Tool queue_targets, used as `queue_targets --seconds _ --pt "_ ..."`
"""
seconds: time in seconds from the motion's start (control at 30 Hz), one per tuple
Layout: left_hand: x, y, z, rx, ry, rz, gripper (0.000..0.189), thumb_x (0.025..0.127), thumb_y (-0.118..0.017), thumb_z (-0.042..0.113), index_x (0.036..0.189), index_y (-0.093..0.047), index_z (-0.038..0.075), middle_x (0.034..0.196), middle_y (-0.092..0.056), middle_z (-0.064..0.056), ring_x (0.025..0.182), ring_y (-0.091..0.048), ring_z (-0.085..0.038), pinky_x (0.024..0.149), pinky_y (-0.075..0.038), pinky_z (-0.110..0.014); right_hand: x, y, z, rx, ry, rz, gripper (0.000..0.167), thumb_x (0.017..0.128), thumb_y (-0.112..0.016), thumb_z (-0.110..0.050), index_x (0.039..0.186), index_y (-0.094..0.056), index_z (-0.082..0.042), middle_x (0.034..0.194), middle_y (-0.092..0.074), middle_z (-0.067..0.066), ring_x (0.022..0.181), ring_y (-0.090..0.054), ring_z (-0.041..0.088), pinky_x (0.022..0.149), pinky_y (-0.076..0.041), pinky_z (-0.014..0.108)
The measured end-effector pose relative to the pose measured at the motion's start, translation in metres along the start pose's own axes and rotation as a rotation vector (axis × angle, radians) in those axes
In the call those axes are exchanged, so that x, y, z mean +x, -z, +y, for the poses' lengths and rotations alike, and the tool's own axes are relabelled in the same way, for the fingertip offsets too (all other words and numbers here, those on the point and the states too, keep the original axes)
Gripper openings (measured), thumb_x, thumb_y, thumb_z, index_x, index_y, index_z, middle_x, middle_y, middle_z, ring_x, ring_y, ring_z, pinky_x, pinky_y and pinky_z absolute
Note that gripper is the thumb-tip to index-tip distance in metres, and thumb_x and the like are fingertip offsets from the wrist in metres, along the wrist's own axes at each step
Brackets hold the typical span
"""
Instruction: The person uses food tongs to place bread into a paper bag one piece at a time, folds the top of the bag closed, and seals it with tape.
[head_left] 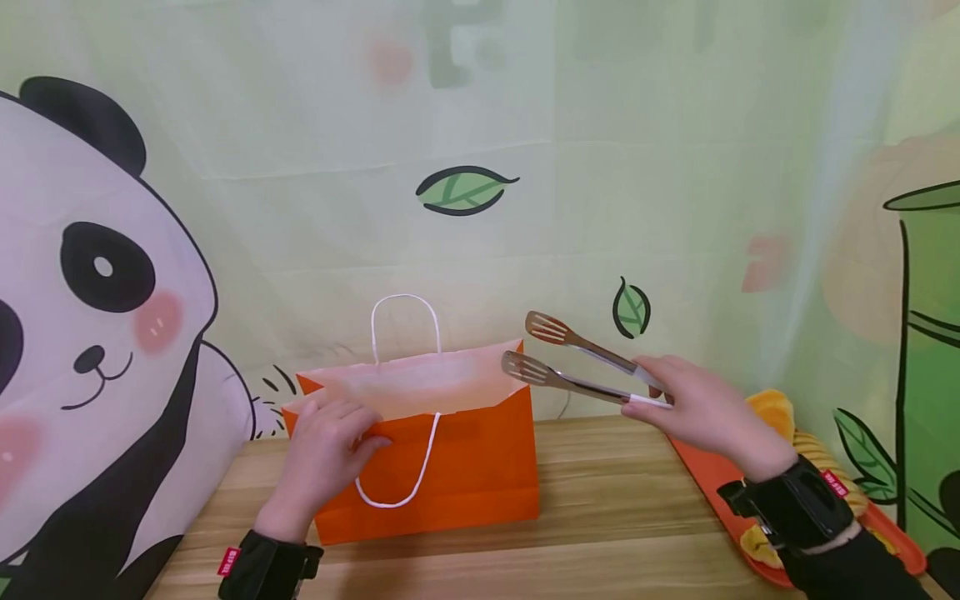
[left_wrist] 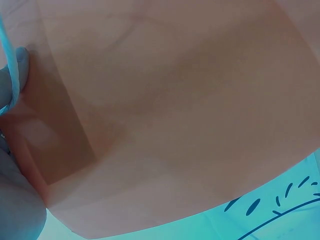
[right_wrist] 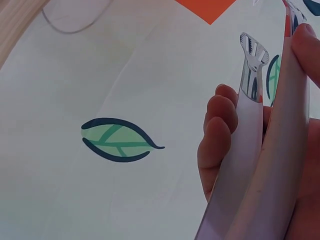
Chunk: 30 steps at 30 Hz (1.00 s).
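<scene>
An orange paper bag with white cord handles stands on the wooden table, its top spread open. My left hand pinches the near rim toward its left end. In the left wrist view the bag's pale inside fills most of the picture, with part of a finger beside the cord at the left edge. Just right of the bag's mouth, my right hand holds metal tongs with white grips. The slotted tips point left, apart, with nothing between them. In the right wrist view fingers and thumb wrap the tongs' grips.
On the right, partly behind my right forearm, lies an orange-red tray with yellow bread-like pieces, one of them ridged. Behind the wooden table hangs a printed cloth with a panda and leaves.
</scene>
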<state>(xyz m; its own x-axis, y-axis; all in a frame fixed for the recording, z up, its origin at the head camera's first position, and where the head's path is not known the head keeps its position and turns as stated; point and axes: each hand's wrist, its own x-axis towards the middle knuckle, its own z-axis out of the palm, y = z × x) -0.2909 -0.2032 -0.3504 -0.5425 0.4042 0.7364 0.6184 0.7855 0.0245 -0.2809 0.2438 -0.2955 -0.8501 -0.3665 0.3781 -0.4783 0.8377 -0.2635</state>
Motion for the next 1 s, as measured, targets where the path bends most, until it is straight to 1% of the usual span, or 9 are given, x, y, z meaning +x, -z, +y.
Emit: queue_targets --seconds 0.23,0.3,0.4,0.5,0.67,0.73,0.83,1.0 --pt "0.001 -0.001 -0.001 0.004 -0.021 0.013 0.029 0.064 -0.094 0.013 0.079 -0.069 0.016 0.072 -0.063 0.005 0.071 -0.053 -0.015 0.081 -0.032 -0.042 -0.008 0.004 0.009 -0.016 -0.024 0.005 0.065 0.089 -0.072 -0.047 0.131 -0.056 0.0 0.092 -0.059 0.005 0.078 -0.052 0.019 0.063 -0.043 0.034" --pt "0.002 -0.001 -0.002 0.005 -0.024 0.013 0.029 0.064 -0.094 0.013 0.079 -0.069 0.015 0.072 -0.063 0.005 0.071 -0.053 -0.015 0.081 -0.032 -0.042 -0.01 0.005 0.011 -0.017 -0.031 0.004 0.067 0.089 -0.071 -0.048 0.132 -0.056 0.001 0.096 -0.061 0.007 0.081 -0.054 0.021 0.066 -0.046 0.037" --pt "0.002 0.0 -0.002 0.009 -0.025 0.014 0.029 0.064 -0.094 0.013 0.079 -0.069 0.015 0.072 -0.063 0.005 0.071 -0.053 -0.016 0.081 -0.033 -0.042 -0.012 0.007 0.014 -0.012 -0.038 0.001 0.066 0.09 -0.071 -0.047 0.131 -0.056 0.002 0.1 -0.062 0.009 0.085 -0.057 0.024 0.071 -0.049 0.042" --pt "0.002 0.0 -0.002 0.009 -0.023 0.012 0.029 0.064 -0.094 0.012 0.08 -0.07 0.016 0.072 -0.064 0.005 0.071 -0.054 -0.015 0.082 -0.033 -0.043 -0.015 0.008 0.017 -0.022 -0.037 0.007 0.065 0.09 -0.071 -0.046 0.13 -0.056 0.002 0.105 -0.063 0.012 0.088 -0.059 0.026 0.075 -0.05 0.046" --pt "0.002 0.0 -0.002 -0.002 -0.022 0.011 0.029 0.064 -0.093 0.012 0.08 -0.069 0.016 0.072 -0.064 0.006 0.071 -0.054 -0.015 0.083 -0.033 -0.043 -0.021 0.008 0.024 -0.041 -0.047 0.015 0.064 0.089 -0.073 -0.043 0.131 -0.056 0.004 0.109 -0.064 0.015 0.092 -0.06 0.029 0.078 -0.05 0.049" --pt "0.002 0.0 -0.002 -0.007 -0.022 0.009 0.029 0.064 -0.093 0.013 0.08 -0.07 0.016 0.072 -0.064 0.006 0.072 -0.054 -0.015 0.083 -0.033 -0.043 -0.024 0.008 0.026 -0.045 -0.053 0.015 0.064 0.089 -0.074 -0.042 0.13 -0.056 0.004 0.107 -0.064 0.014 0.091 -0.059 0.029 0.077 -0.049 0.049" --pt "0.001 0.0 -0.001 -0.009 -0.019 0.009 0.028 0.064 -0.093 0.013 0.08 -0.07 0.016 0.073 -0.064 0.006 0.072 -0.054 -0.016 0.083 -0.033 -0.043 -0.028 0.008 0.03 -0.043 -0.057 0.02 0.063 0.088 -0.074 -0.041 0.129 -0.057 0.004 0.109 -0.064 0.015 0.095 -0.06 0.03 0.079 -0.05 0.05" --pt "0.0 0.0 0.0 -0.003 -0.019 0.01 0.029 0.063 -0.094 0.013 0.08 -0.07 0.015 0.071 -0.064 0.006 0.071 -0.054 -0.015 0.083 -0.033 -0.043 -0.033 0.007 0.037 -0.039 -0.061 0.023 0.059 0.088 -0.074 -0.044 0.125 -0.06 -0.001 0.107 -0.065 0.01 0.092 -0.059 0.028 0.077 -0.049 0.049"
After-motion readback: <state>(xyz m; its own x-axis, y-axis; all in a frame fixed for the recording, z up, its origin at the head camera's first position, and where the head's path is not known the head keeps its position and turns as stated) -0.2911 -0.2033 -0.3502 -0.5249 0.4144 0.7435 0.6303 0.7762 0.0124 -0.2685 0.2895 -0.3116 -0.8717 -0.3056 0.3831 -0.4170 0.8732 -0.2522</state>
